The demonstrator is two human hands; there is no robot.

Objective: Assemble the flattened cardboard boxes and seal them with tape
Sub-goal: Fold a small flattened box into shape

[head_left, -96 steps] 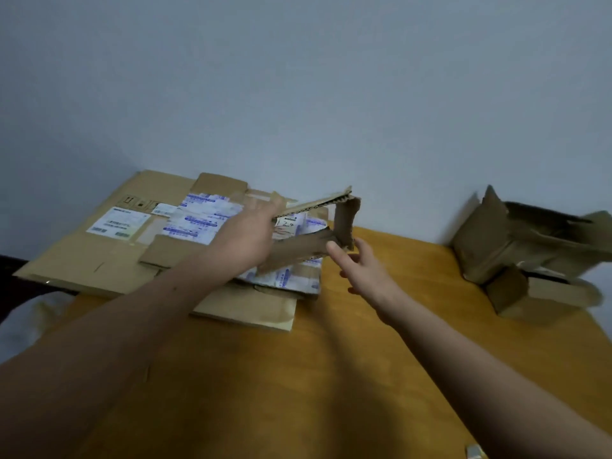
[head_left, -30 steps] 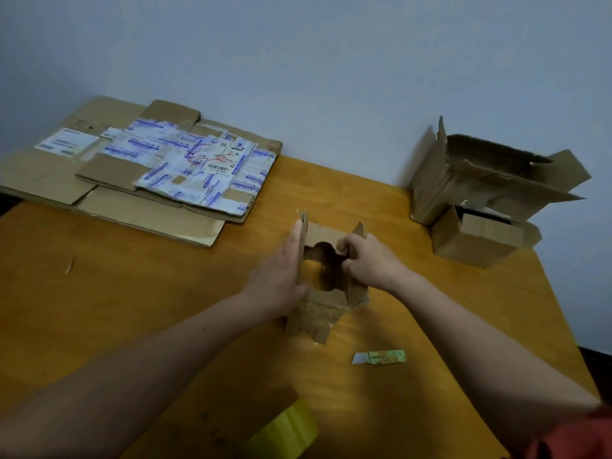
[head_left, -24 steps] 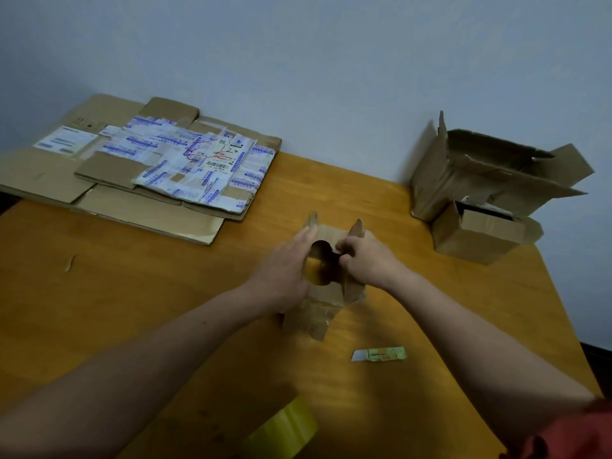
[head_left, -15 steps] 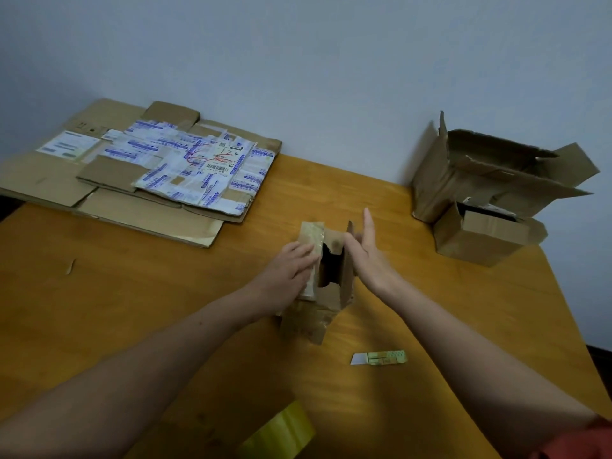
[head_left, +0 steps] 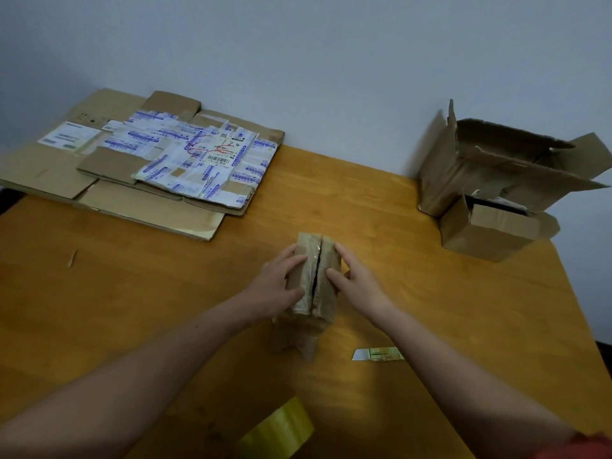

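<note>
The small brown cardboard box stands on the orange wooden table, its top flaps pressed closed by the flat, unclenched fingers of the left hand and right hand. Its seam looks unsealed (the yellow tape roll lies nearby), and the flattened brown cardboard boxes wait far left.

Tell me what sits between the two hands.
In the head view, the small cardboard box: left hand and right hand press its two top flaps together, a dark slit between.
</note>
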